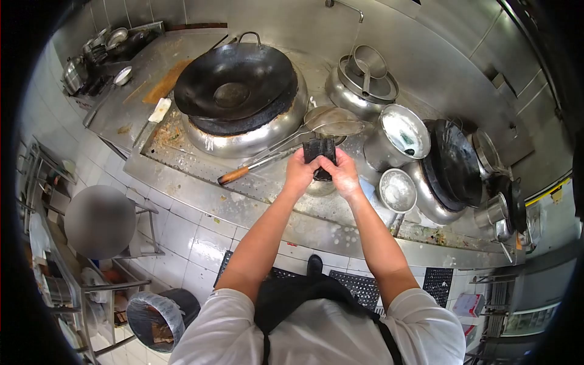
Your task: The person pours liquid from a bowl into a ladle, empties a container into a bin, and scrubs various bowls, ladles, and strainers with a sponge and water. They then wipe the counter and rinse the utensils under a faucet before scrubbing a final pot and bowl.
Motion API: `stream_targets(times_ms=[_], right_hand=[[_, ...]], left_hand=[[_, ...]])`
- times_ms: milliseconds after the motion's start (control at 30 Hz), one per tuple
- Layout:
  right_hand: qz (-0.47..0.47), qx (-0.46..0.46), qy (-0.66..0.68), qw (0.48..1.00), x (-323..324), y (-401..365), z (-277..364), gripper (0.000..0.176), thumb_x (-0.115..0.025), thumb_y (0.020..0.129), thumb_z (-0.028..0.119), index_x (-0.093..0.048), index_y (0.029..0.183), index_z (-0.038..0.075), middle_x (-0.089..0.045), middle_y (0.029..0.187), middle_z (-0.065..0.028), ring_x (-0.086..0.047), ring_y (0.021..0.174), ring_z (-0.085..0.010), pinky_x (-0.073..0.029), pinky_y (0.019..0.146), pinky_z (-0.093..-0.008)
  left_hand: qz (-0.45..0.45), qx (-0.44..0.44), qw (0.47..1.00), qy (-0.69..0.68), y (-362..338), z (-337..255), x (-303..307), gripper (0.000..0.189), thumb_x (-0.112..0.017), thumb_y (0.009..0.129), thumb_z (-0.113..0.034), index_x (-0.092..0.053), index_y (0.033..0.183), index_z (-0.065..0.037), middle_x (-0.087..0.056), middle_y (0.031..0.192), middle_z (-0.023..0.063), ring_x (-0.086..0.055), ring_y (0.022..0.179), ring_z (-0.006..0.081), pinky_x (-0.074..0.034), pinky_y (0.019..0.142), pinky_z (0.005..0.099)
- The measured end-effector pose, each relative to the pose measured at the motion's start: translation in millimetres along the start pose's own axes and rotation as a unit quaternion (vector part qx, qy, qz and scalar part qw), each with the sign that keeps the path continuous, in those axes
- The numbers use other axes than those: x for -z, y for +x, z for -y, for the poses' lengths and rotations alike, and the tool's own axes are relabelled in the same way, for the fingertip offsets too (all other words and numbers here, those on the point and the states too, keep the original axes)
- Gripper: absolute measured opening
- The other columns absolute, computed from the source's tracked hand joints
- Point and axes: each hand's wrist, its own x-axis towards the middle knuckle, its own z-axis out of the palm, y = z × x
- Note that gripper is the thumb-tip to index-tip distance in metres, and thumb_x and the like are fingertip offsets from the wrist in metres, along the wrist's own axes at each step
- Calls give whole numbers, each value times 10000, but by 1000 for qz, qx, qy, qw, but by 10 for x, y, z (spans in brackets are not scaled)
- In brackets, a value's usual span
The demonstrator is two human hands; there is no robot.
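Out in front of me, over the steel cooking range (182,173), both hands grip one black, ridged, folded-looking piece (320,148); I cannot make out its exact kind. My left hand (302,173) closes on its left side and my right hand (342,174) on its right, thumbs meeting on top. Just beyond them lies a wire-mesh strainer (334,121). Its long handle, ending in a wooden grip (234,175), stretches to the left. A round metal thing beneath my hands is mostly hidden.
A big black wok (201,79) sits on a burner at left. To the right stand a metal pot (380,149), a metal ladle bowl (397,190) and another dark wok (459,161). A tap (360,15) hangs behind. A lined bin (149,316) is on the floor at lower left.
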Motion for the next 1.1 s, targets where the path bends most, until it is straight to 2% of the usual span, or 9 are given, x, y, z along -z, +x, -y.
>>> stream_targets(times_ms=[400,533,633,667,733,800,967,1033,1100], right_hand=[[-9,-125,-70,990,395,-81,8,177,-609,843,-104,-666,986,-18,-687,1025,-100,-640,898,-149,-517,815,-275],[92,-6,43,995,659,-31,-94,282,-525,798,-196,-696,925,-12,-697,1053,-131,-653,973,-191,-514,843,-273],[186,173,-265,930,842,15,-90,304,-501,798,-197,-709,919,-12,-685,1071,-161,-662,969,-214,-523,847,-301],[219,172,-313,908,983,82,-261,388,-456,831,-162,-661,1102,25,-621,1213,-190,-625,1060,-252,-505,920,-355],[68,15,28,997,827,-7,-201,410,-464,873,-117,-562,1238,41,-576,1287,-173,-605,1091,-239,-491,930,-356],[10,-87,315,945,882,-117,-338,465,-497,970,44,-361,1414,64,-507,1370,-125,-578,1112,-201,-471,926,-349],[1,-106,76,991,623,-369,-521,357,-569,981,224,-518,1272,24,-632,1103,-73,-600,1003,-173,-480,880,-354],[24,-69,-60,996,782,-272,-465,338,-585,973,228,-544,1231,13,-660,997,-61,-627,902,-168,-512,803,-336],[21,-103,-99,990,953,-117,-353,306,-629,940,211,-568,1142,-10,-675,928,-78,-639,781,-167,-529,683,-312]], left_hand=[[19,149,988,31,-154,91,75,198,-639,863,-3,-632,1060,-27,-686,950,64,-644,846,137,-513,773,280],[98,241,931,-257,-265,-214,-30,210,-646,881,-42,-618,1089,-38,-663,1025,72,-639,908,145,-515,813,294],[73,274,943,-172,-204,29,-40,263,-678,883,-96,-597,1122,-20,-645,1072,90,-637,941,164,-517,848,315],[45,264,959,-97,-220,157,-92,296,-695,877,-116,-583,1123,7,-649,1062,91,-638,946,178,-516,876,331],[10,207,970,-126,-219,297,-178,326,-700,872,-98,-565,1145,17,-639,1079,101,-626,968,186,-508,870,337],[-72,132,975,-164,-216,410,-295,288,-709,861,-78,-589,1109,6,-659,1000,92,-640,888,192,-526,791,336],[-119,83,988,55,-404,782,-485,261,-734,821,-95,-634,1047,-11,-689,855,97,-646,720,210,-531,672,322],[-93,44,938,331,-484,533,-298,314,-746,811,-146,-626,1056,10,-696,877,123,-660,763,230,-531,691,326],[-232,-30,843,484,-420,588,58,407,-740,812,-231,-608,1112,10,-696,920,167,-680,840,285,-534,727,352]])
